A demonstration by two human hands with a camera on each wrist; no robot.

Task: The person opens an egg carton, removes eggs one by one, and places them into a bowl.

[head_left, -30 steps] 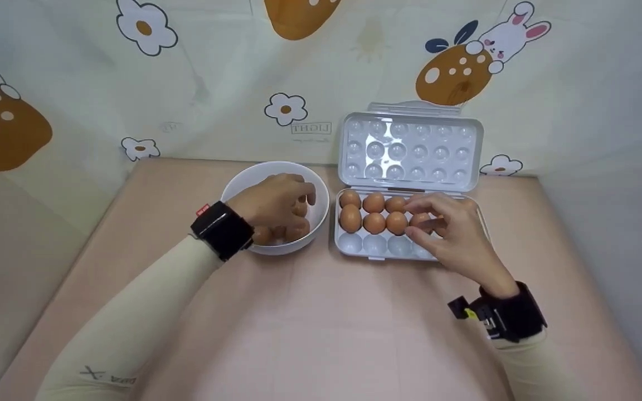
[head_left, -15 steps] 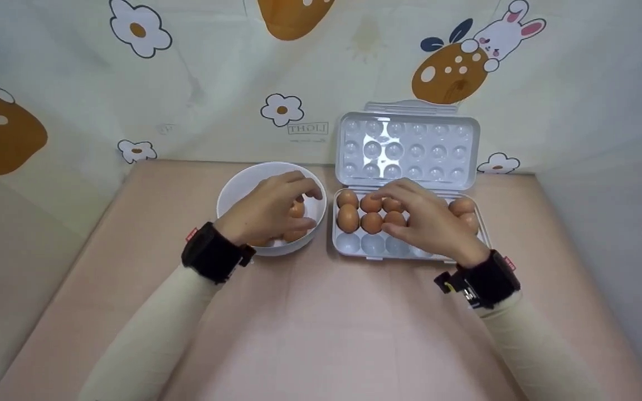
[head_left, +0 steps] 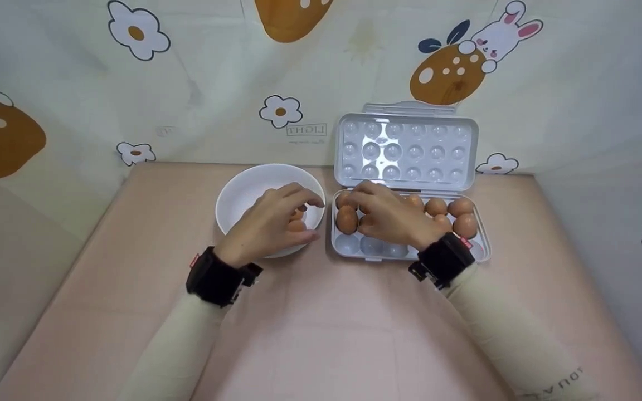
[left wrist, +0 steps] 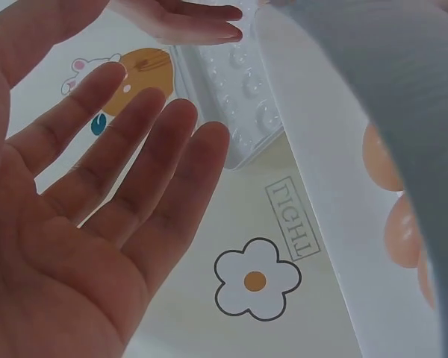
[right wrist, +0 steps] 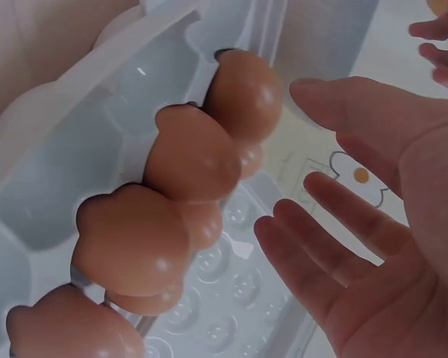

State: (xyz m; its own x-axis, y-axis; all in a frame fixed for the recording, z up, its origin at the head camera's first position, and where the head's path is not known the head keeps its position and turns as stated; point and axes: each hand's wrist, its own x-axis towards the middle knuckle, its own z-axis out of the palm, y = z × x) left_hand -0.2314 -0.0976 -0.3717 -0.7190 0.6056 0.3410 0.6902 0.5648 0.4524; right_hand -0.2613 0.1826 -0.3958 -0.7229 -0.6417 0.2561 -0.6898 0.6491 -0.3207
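My left hand hovers over the white bowl with its fingers spread and nothing in them. Brown eggs lie in that bowl, partly covered by the hand; in the left wrist view several eggs show beyond the palm. Over the left part of the open egg box is my right hand, its fingers loosely bent and the palm bare. Brown eggs fill cups in the two back rows, some hidden under the hand. The visible front cups hold no eggs.
The box's clear lid stands raised at the back, near the patterned wall cloth. Bowl and box stand side by side on the pink-covered table, close to its back edge.
My right hand has left an egg in the middle of the box and moved left toward the bowl. My left hand stays over the bowl, shifted slightly toward me.
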